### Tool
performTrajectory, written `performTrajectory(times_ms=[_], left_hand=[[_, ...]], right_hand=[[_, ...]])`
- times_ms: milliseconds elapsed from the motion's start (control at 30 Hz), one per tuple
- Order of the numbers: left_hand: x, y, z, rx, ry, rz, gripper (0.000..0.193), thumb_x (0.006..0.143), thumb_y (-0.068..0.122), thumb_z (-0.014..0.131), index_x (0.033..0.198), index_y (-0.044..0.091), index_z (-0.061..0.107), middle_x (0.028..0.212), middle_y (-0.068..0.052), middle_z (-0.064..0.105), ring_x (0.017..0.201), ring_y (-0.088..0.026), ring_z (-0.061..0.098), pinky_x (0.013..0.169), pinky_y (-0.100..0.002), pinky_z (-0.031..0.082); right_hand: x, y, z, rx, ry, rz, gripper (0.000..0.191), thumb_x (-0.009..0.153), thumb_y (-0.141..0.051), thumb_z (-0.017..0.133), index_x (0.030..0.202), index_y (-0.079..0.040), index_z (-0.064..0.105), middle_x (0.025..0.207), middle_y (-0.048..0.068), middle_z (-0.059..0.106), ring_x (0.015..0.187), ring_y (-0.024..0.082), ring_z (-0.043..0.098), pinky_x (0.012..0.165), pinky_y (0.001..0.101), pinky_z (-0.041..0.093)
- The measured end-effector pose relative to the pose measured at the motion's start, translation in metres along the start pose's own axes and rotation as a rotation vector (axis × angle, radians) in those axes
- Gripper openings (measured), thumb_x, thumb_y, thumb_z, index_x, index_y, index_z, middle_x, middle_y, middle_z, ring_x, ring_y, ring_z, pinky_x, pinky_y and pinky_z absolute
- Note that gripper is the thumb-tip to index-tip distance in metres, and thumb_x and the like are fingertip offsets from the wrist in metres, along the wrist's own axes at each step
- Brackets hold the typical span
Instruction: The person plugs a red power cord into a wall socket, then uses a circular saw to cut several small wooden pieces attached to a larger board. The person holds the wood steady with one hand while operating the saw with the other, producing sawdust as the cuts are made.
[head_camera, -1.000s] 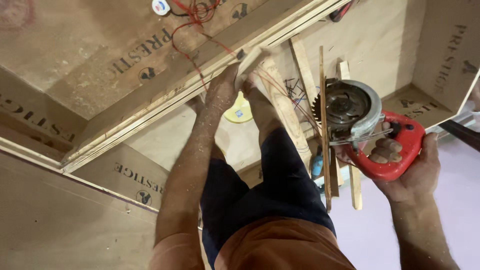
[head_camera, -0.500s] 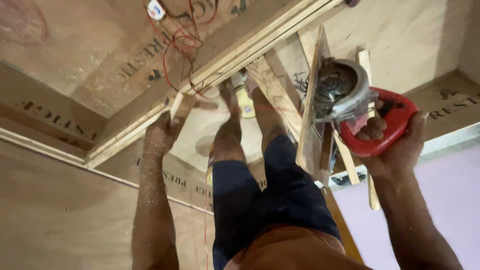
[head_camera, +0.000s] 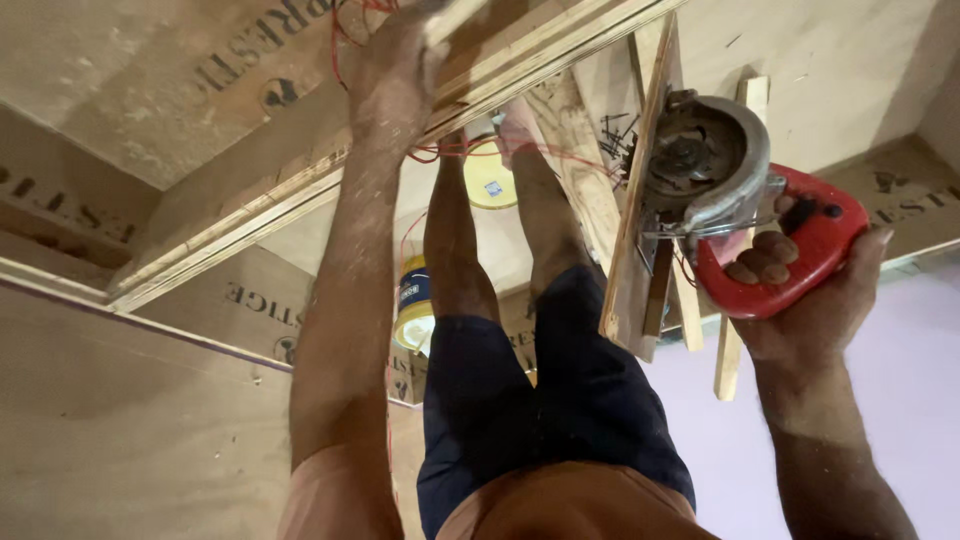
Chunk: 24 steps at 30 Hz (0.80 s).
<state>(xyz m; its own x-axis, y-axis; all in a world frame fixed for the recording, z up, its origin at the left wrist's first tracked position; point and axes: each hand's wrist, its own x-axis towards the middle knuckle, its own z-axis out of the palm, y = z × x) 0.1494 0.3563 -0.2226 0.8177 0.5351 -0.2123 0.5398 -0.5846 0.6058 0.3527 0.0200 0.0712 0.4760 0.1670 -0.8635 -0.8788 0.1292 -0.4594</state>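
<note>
The left hand (head_camera: 395, 60) rests on the long wooden strip (head_camera: 300, 195) at upper centre of the frame. At right, the right hand (head_camera: 810, 290) grips the circular saw (head_camera: 720, 180), with a plywood piece (head_camera: 635, 220) against the saw's left side. Between the legs at centre, a can (head_camera: 412, 305) lies on the floor.

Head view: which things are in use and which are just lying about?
In use:
right hand gripping red-handled circular saw
left hand on long wooden batten

Lying about:
yellow round lid
blue-and-yellow can
red wire
</note>
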Motion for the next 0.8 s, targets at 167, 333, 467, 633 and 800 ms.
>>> performTrajectory(times_ms=[167, 333, 467, 633, 800], left_hand=[[-0.023, -0.015, 0.059, -0.118, -0.124, 0.159, 0.036, 0.100, 0.001, 0.064, 0.135, 0.000, 0.056, 0.134, -0.027, 0.064, 0.119, -0.036, 0.066, 0.100, -0.042, 0.055], [-0.039, -0.020, 0.050, -0.257, -0.279, 0.005, 0.045, 0.089, 0.011, 0.079, 0.126, -0.003, 0.058, 0.113, -0.023, 0.067, 0.105, -0.041, 0.066, 0.090, -0.053, 0.051], [-0.032, -0.022, 0.038, -0.293, -0.343, 0.091, 0.041, 0.090, 0.007, 0.080, 0.125, -0.001, 0.059, 0.114, -0.022, 0.067, 0.109, -0.041, 0.065, 0.095, -0.053, 0.052], [-0.041, -0.009, 0.036, -0.188, -0.232, 0.149, 0.040, 0.087, 0.014, 0.082, 0.122, 0.003, 0.064, 0.119, -0.019, 0.068, 0.110, -0.037, 0.066, 0.098, -0.053, 0.050], [-0.049, -0.001, 0.038, -0.321, -0.275, 0.055, 0.039, 0.089, 0.008, 0.077, 0.124, -0.003, 0.063, 0.125, -0.024, 0.066, 0.117, -0.041, 0.063, 0.098, -0.051, 0.052]], right_hand=[[0.009, 0.016, 0.003, -0.184, 0.091, -0.036, 0.070, 0.113, -0.067, 0.031, 0.119, -0.003, 0.058, 0.076, -0.001, 0.057, 0.072, 0.009, 0.061, 0.079, 0.0265, 0.056], [0.022, 0.027, 0.019, -0.187, 0.031, -0.032, 0.066, 0.114, -0.064, 0.034, 0.115, -0.002, 0.058, 0.075, 0.002, 0.060, 0.065, 0.009, 0.060, 0.072, 0.0246, 0.055], [0.031, 0.028, 0.036, -0.247, 0.004, -0.047, 0.072, 0.115, -0.064, 0.030, 0.125, 0.002, 0.059, 0.074, 0.003, 0.061, 0.060, 0.009, 0.058, 0.059, 0.0228, 0.050], [0.040, 0.021, 0.048, -0.293, 0.039, -0.070, 0.071, 0.111, -0.065, 0.026, 0.132, -0.003, 0.053, 0.077, 0.006, 0.063, 0.063, 0.011, 0.060, 0.057, 0.0232, 0.050], [0.051, 0.017, 0.050, -0.291, 0.036, -0.074, 0.076, 0.113, -0.067, 0.025, 0.133, 0.000, 0.054, 0.078, 0.007, 0.061, 0.066, 0.012, 0.060, 0.063, 0.0248, 0.051]])
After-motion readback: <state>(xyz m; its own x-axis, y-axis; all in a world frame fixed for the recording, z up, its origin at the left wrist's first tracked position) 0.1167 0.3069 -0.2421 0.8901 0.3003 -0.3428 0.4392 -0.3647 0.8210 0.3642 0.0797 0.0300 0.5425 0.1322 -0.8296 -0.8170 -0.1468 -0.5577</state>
